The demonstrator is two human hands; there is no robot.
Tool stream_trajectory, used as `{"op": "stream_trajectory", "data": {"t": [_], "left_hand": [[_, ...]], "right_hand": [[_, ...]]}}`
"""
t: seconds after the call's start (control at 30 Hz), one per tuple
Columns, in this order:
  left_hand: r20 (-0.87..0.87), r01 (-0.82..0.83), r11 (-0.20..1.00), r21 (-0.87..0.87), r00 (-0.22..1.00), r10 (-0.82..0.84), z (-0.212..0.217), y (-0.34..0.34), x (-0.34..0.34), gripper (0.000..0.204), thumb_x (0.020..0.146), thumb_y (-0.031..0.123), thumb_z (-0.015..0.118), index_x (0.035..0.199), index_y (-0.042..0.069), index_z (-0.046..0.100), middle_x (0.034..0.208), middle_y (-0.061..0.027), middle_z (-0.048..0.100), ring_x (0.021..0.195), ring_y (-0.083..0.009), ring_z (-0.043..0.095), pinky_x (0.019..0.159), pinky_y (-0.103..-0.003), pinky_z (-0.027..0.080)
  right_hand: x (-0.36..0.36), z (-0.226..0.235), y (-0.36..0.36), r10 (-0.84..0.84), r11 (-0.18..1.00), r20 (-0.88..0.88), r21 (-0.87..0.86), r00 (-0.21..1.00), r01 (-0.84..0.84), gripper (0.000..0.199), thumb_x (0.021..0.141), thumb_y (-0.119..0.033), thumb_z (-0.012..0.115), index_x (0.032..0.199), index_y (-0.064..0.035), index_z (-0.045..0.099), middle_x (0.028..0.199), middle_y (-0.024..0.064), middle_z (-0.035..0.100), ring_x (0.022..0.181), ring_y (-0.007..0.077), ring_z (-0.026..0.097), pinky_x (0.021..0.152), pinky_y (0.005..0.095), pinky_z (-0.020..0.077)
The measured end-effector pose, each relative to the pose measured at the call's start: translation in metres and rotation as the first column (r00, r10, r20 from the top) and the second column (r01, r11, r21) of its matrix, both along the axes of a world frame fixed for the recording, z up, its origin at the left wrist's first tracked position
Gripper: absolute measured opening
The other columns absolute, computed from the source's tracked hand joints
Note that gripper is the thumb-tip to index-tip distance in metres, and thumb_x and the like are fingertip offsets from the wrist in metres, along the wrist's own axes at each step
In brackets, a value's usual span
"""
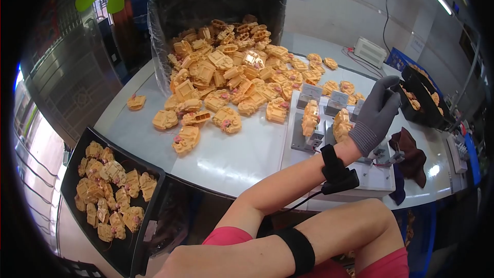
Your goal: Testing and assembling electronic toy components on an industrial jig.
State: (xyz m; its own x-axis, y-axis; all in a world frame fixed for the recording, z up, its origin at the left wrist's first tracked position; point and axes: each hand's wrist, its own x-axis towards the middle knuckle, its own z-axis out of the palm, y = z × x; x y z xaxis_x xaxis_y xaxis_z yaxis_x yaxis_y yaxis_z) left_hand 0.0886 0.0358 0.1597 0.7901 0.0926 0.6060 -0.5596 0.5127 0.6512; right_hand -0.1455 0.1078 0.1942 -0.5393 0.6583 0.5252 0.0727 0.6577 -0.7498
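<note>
My left hand (374, 116), in a grey glove, is raised over the right end of a row of grey metal fixtures. Its fingers and thumb look apart, with nothing visible between them. Orange-yellow moulded plastic parts stand upright in two of these fixtures, one part (310, 118) at the left and another part (341, 125) beside my gloved wrist. The fixtures (298, 133) sit on a white base; my hand and wrist hide some of them. My right forearm (339, 229) crosses low toward the left, and its hand is outside the picture.
A black bin (218, 0) lies tipped at the back, spilling a large heap of plastic parts (206, 72) onto the white table (216, 170). Another black bin (143, 211) with several parts stands lower left. Black trays (424, 100), a white device (369, 52) and dark cloth (410, 157) are at right.
</note>
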Motion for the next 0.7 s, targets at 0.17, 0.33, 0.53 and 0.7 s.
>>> {"op": "stream_trajectory", "data": {"t": [0.17, 0.33, 0.53, 0.7], "left_hand": [[0.006, 0.044, 0.999, -0.016, 0.999, -0.044, 0.002, -0.008, -0.006, 0.039, 0.101, 0.016, 0.052, 0.138, 0.005, 0.046, 0.091, -0.0018, 0.052, 0.082, -0.0077, 0.05, 0.074, -0.025, 0.048], [-0.005, 0.045, 0.999, -0.011, 0.999, -0.045, 0.001, -0.011, -0.005, 0.04, 0.101, 0.016, 0.052, 0.138, 0.004, 0.046, 0.091, -0.0019, 0.052, 0.081, -0.0081, 0.05, 0.074, -0.026, 0.047], [0.0, 0.053, 0.998, -0.021, 0.999, -0.053, -0.001, -0.009, -0.006, 0.039, 0.101, 0.015, 0.052, 0.138, 0.004, 0.046, 0.091, -0.0018, 0.052, 0.08, -0.0081, 0.05, 0.075, -0.026, 0.047], [0.052, -0.111, 0.993, -0.037, 0.992, 0.113, -0.017, -0.002, 0.004, 0.039, 0.098, 0.016, 0.055, 0.135, 0.004, 0.049, 0.095, -0.005, 0.057, 0.082, -0.0086, 0.055, 0.075, -0.026, 0.051]], "right_hand": [[0.005, -0.006, 0.009, -0.093, 0.995, -0.022, 0.019, 0.995, 0.093, 0.02, 0.087, -0.031, 0.069, 0.088, -0.0105, 0.068, 0.077, 0.0097, 0.068, 0.074, 0.0315, 0.068, 0.06, 0.042, 0.0495], [0.012, -0.008, 0.018, -0.13, 0.991, -0.022, 0.011, 0.991, 0.13, 0.021, 0.086, -0.03, 0.07, 0.09, -0.0093, 0.068, 0.079, 0.0108, 0.068, 0.077, 0.0318, 0.068, 0.062, 0.041, 0.0499], [0.015, -0.018, 0.015, -0.099, 0.992, -0.016, -0.084, 0.995, 0.097, 0.022, 0.087, -0.032, 0.07, 0.089, -0.0099, 0.068, 0.08, 0.0106, 0.068, 0.078, 0.0311, 0.068, 0.063, 0.041, 0.0501], [0.003, -0.022, 0.012, -0.07, 0.997, -0.014, -0.034, 0.997, 0.07, 0.015, 0.088, -0.029, 0.067, 0.09, -0.0143, 0.069, 0.086, 0.0074, 0.066, 0.082, 0.0295, 0.065, 0.067, 0.0385, 0.0481]]}}
